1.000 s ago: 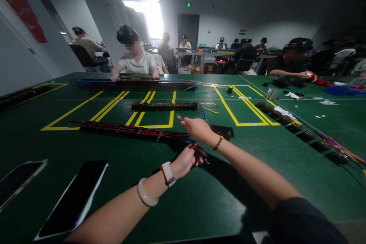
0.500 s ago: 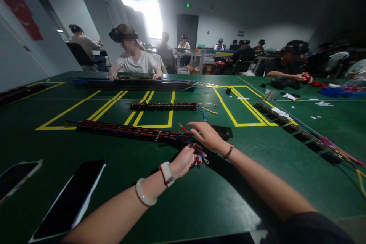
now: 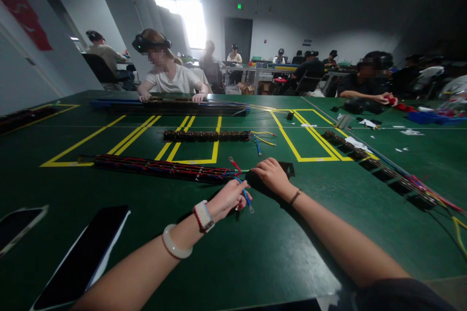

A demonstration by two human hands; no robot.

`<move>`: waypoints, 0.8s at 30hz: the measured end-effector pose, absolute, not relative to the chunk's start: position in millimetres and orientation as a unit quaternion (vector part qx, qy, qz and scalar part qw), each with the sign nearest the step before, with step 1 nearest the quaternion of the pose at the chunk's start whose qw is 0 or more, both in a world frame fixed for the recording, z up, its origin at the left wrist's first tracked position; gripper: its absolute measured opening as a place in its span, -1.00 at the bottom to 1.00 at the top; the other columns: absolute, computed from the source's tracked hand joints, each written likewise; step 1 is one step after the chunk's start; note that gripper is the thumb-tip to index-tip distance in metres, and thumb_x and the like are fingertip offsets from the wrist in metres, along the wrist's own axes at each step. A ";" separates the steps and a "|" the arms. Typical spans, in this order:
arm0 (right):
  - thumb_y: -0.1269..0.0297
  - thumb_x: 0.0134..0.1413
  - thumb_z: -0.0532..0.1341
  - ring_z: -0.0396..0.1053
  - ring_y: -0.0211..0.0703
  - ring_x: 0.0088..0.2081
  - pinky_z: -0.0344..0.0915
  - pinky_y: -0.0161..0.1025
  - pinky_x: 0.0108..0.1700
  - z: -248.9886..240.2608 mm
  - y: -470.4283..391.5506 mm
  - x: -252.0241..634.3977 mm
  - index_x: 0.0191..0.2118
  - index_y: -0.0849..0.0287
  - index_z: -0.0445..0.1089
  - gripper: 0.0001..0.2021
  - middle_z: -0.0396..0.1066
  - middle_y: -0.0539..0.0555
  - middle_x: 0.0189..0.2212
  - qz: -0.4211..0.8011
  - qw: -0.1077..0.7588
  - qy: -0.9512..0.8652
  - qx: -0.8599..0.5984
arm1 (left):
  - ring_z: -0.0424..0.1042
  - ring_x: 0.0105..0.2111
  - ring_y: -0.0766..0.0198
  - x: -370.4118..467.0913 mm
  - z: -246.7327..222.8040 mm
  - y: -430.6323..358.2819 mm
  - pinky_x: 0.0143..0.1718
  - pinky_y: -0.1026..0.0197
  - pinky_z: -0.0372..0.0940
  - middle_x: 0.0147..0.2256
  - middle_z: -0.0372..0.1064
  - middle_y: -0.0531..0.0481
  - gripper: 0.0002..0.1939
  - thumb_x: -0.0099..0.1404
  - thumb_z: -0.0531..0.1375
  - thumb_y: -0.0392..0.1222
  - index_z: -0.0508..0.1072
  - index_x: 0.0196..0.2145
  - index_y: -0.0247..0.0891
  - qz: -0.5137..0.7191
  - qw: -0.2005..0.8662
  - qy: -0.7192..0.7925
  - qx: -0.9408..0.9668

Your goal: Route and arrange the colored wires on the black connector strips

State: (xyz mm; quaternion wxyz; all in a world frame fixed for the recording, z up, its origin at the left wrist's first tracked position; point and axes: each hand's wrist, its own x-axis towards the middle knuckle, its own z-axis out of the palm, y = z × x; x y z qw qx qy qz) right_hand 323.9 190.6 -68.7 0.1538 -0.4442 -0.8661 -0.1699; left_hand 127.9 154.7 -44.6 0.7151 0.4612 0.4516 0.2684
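— Hands first: what differs from a second ago?

— The right hand [image 3: 272,175] was lifted then, pinching a red-tipped wire above the bench [image 3: 255,252]. Now it is down, curled palm-down at the right end of the near wire harness [image 3: 160,167]; whether it grips anything I cannot tell. The red wire end [image 3: 233,163] sticks up just left of it, apart from the fingers.

— And the left hand?

— The left hand [image 3: 230,197] has barely shifted. It is closed round a small bunch of loose leads, with a blue wire [image 3: 247,198] poking out of the fist, just beside the same end of the harness.

— Count the harnesses for me.

— Four long strips in view: the near one with red and blue wires, a shorter one [image 3: 206,135] behind it among the yellow tape lines, a far one [image 3: 171,106] under another person's hands, and one [image 3: 379,165] running along the right side.

— Anything else close by?

— Two dark phones [image 3: 83,257] lying flat at lower left, and on the left wrist a watch [image 3: 203,215] and a pale bangle [image 3: 175,248].
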 end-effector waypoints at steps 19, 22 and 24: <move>0.40 0.14 0.09 0.25 -0.09 -0.03 0.13 -0.10 0.04 -45.4 186.0 302.2 -0.03 0.19 0.30 -0.74 0.34 0.15 -0.08 -0.026 0.320 -0.837 -0.443 | 0.34 -0.67 0.36 98.4 -40.0 190.4 -0.69 0.36 0.09 -0.47 0.44 -0.15 -0.56 0.26 0.06 0.13 0.32 -0.41 -0.39 0.004 0.625 0.415 0.661; 0.36 0.14 0.11 0.06 -0.09 0.19 0.05 -0.07 0.18 -28.0 172.1 285.1 0.22 0.19 0.02 -0.48 0.12 0.19 0.17 0.074 0.359 -0.852 -0.374 | 0.40 -0.62 0.28 100.7 -46.0 187.3 -0.68 0.35 0.13 -0.52 0.43 -0.13 -0.69 0.30 0.04 -0.04 0.34 -0.31 -0.40 0.034 0.654 0.420 0.628; 0.30 0.16 0.12 -0.01 -0.09 0.24 0.02 -0.06 0.22 -18.8 161.4 274.2 0.30 0.16 -0.18 -0.34 -0.02 0.20 0.24 0.136 0.348 -0.868 -0.328 | 0.41 -0.61 0.25 100.5 -48.8 183.5 -0.65 0.34 0.17 -0.57 0.41 -0.08 -0.82 0.27 0.06 -0.19 0.33 -0.27 -0.38 0.067 0.677 0.427 0.595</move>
